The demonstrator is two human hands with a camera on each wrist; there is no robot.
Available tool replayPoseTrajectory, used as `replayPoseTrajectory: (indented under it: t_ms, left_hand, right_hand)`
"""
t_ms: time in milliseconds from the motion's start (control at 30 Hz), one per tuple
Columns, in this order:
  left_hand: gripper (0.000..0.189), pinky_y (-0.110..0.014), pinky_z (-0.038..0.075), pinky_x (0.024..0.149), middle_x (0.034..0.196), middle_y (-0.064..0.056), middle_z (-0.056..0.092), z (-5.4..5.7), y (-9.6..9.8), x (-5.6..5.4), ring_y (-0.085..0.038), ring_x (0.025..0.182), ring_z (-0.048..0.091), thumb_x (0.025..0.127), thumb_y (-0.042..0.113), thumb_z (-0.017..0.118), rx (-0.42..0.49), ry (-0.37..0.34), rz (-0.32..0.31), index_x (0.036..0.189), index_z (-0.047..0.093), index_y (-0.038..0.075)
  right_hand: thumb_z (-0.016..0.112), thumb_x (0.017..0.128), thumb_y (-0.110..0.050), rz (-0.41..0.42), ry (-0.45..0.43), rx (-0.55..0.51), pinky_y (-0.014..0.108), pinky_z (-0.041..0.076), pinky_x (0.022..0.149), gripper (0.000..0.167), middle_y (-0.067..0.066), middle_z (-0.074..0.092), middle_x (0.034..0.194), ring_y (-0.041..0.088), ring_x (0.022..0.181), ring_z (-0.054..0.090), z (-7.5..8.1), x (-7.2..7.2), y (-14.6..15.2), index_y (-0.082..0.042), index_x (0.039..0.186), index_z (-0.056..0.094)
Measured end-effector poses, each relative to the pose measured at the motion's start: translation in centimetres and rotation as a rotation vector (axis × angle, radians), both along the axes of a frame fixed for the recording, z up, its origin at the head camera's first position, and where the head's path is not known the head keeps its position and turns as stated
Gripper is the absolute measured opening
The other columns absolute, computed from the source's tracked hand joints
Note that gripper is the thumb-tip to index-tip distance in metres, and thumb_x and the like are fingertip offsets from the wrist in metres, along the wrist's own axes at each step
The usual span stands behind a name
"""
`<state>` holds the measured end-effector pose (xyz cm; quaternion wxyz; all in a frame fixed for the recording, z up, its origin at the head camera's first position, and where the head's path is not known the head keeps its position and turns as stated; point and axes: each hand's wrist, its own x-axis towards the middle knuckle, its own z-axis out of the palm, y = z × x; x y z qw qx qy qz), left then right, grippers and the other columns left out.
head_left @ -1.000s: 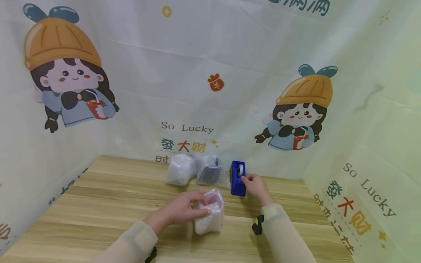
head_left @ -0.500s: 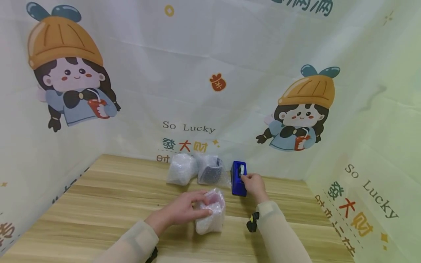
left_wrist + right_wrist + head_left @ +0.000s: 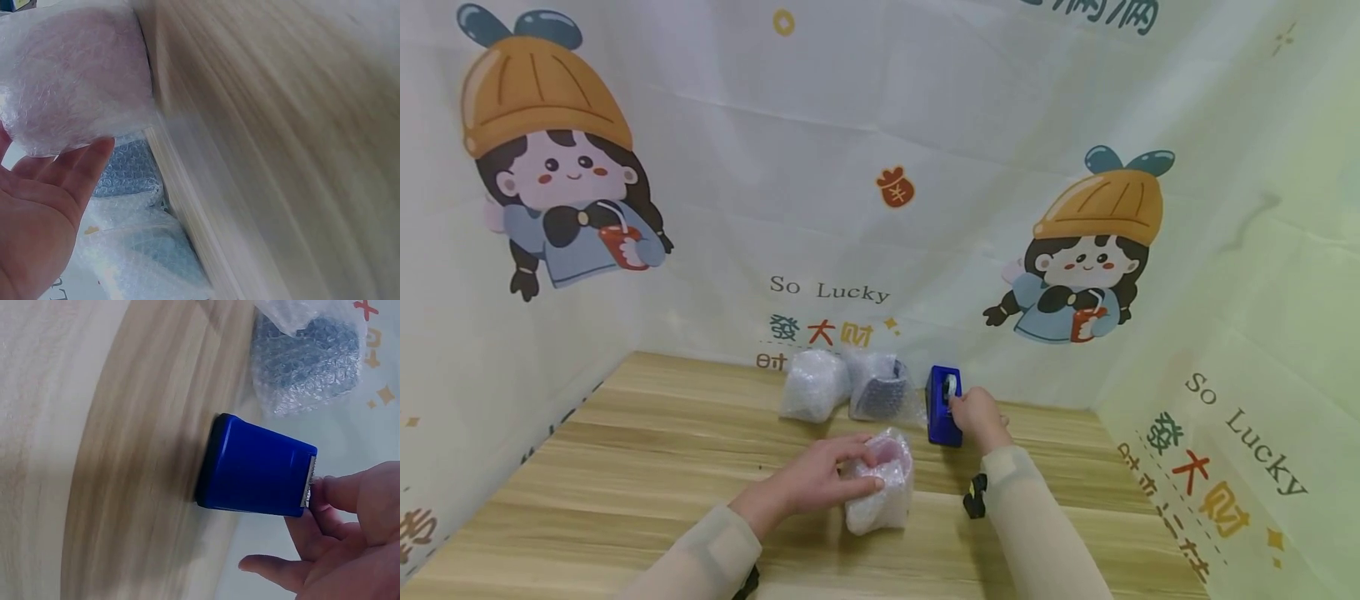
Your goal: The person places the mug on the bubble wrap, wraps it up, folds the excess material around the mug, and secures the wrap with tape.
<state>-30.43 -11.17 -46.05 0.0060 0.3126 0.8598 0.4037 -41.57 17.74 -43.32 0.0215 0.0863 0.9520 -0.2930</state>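
My left hand (image 3: 820, 475) grips a pink, cup-shaped item in bubble wrap (image 3: 887, 500), its opening facing up, near the middle of the wooden table. In the left wrist view, fingertips lie against the underside of the wrapped pink item (image 3: 81, 75) as that view shows it. A blue tape dispenser (image 3: 943, 421) with a small roll stands further back to the right. At its top my right hand (image 3: 981, 417) pinches with thumb and forefinger. The right wrist view puts this pinch right at the serrated cutter (image 3: 309, 481) of the dispenser, where the tape end is mostly hidden by the fingertips.
Two more bubble-wrapped bundles stand at the table's back edge: a whitish one (image 3: 814, 387) and a dark blue-grey one (image 3: 882, 396), left of the dispenser. A printed cloth backdrop (image 3: 715, 208) rises behind and beside the wooden table (image 3: 647, 467).
My right hand has turned at the wrist, its knuckles now higher over the dispenser's front, while the pinch stays at the cutter. The left hand and wrapped pink item hold still.
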Motion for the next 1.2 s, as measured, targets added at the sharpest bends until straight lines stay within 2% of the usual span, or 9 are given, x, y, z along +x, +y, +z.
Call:
replayPoseTrajectory:
  t_ms: [133, 167, 267, 400, 567, 733, 967, 1100, 1200]
  left_hand:
    - [0.024, -0.064, 0.045, 0.124, 0.160, -0.021, 0.060, 0.0, 0.0, -0.1, -0.045, 0.148, 0.057, 0.101, 0.046, 0.076, -0.003, -0.002, 0.003, 0.105, 0.074, 0.022]
    - [0.024, -0.064, 0.044, 0.124, 0.160, -0.021, 0.060, 0.0, 0.1, -0.1, -0.046, 0.148, 0.057, 0.101, 0.046, 0.076, -0.002, -0.004, 0.003, 0.105, 0.074, 0.022]
    - [0.025, -0.065, 0.044, 0.125, 0.161, -0.022, 0.059, 0.0, 0.0, -0.1, -0.046, 0.149, 0.057, 0.100, 0.046, 0.077, 0.001, -0.008, 0.008, 0.106, 0.074, 0.022]
    - [0.025, -0.065, 0.044, 0.125, 0.161, -0.021, 0.059, -0.1, 0.0, -0.2, -0.046, 0.149, 0.056, 0.100, 0.046, 0.077, -0.004, -0.006, 0.012, 0.106, 0.074, 0.022]
    - [0.026, -0.065, 0.043, 0.125, 0.161, -0.021, 0.058, -0.1, 0.1, -0.3, -0.046, 0.149, 0.056, 0.100, 0.046, 0.077, 0.000, -0.010, 0.008, 0.107, 0.075, 0.021]
    - [0.025, -0.064, 0.043, 0.126, 0.161, -0.021, 0.058, 0.0, 0.2, -0.3, -0.046, 0.150, 0.056, 0.100, 0.045, 0.077, 0.006, -0.012, 0.009, 0.107, 0.074, 0.021]
    - [0.025, -0.064, 0.043, 0.125, 0.161, -0.021, 0.059, -0.1, 0.1, -0.3, -0.046, 0.149, 0.056, 0.100, 0.045, 0.077, 0.004, 0.003, 0.012, 0.106, 0.074, 0.021]
    - [0.026, -0.066, 0.043, 0.125, 0.162, -0.024, 0.057, -0.2, 0.0, -0.2, -0.047, 0.150, 0.055, 0.100, 0.047, 0.077, 0.007, -0.013, 0.012, 0.106, 0.074, 0.022]
    - [0.027, -0.067, 0.042, 0.125, 0.162, -0.025, 0.056, -0.3, -0.1, -0.2, -0.049, 0.150, 0.054, 0.100, 0.048, 0.076, 0.008, -0.023, 0.013, 0.107, 0.073, 0.022]
  right_hand:
    - [0.045, 0.117, -0.029, 0.006, -0.002, 0.000, 0.084, 0.017, 0.128, 0.048, 0.010, 0.067, 0.085, 0.038, 0.114, 0.067, 0.6, 0.1, 0.1, -0.003, 0.082, 0.064]
    - [0.044, 0.117, -0.029, 0.011, 0.000, -0.014, 0.079, 0.025, 0.128, 0.047, 0.014, 0.072, 0.095, 0.040, 0.117, 0.067, 0.8, 0.1, 0.1, 0.000, 0.091, 0.069]
    - [0.044, 0.117, -0.027, 0.032, 0.019, -0.059, 0.054, 0.051, 0.110, 0.045, 0.021, 0.077, 0.120, 0.032, 0.106, 0.067, 1.2, 0.1, 0.3, 0.003, 0.112, 0.076]
    - [0.044, 0.116, -0.023, 0.051, 0.022, -0.107, 0.031, 0.042, 0.075, 0.043, 0.021, 0.075, 0.118, 0.020, 0.080, 0.051, 1.4, 0.2, 0.6, 0.006, 0.114, 0.076]
    - [0.042, 0.115, -0.020, 0.051, 0.020, -0.140, 0.032, 0.041, 0.078, 0.042, 0.024, 0.071, 0.128, 0.022, 0.087, 0.052, 1.4, 0.5, 0.9, 0.006, 0.117, 0.075]
    - [0.041, 0.116, -0.020, 0.053, 0.003, -0.212, 0.042, 0.047, 0.093, 0.038, 0.025, 0.069, 0.143, 0.034, 0.122, 0.064, 1.3, 0.5, 0.9, 0.007, 0.126, 0.066]
    - [0.041, 0.113, -0.016, 0.107, 0.030, -0.342, 0.055, 0.052, 0.107, 0.037, 0.029, 0.070, 0.141, 0.044, 0.138, 0.063, 1.0, 0.8, 1.3, 0.008, 0.133, 0.061]
    - [0.048, 0.110, -0.018, 0.152, 0.054, -0.220, 0.041, 0.052, 0.087, 0.026, 0.020, 0.074, 0.111, 0.034, 0.105, 0.068, 0.6, 1.4, 1.4, 0.001, 0.105, 0.065]
    - [0.050, 0.109, -0.020, 0.119, 0.063, -0.079, 0.031, 0.043, 0.072, 0.025, 0.012, 0.066, 0.096, 0.024, 0.086, 0.056, 0.3, 2.0, 1.0, -0.005, 0.091, 0.061]
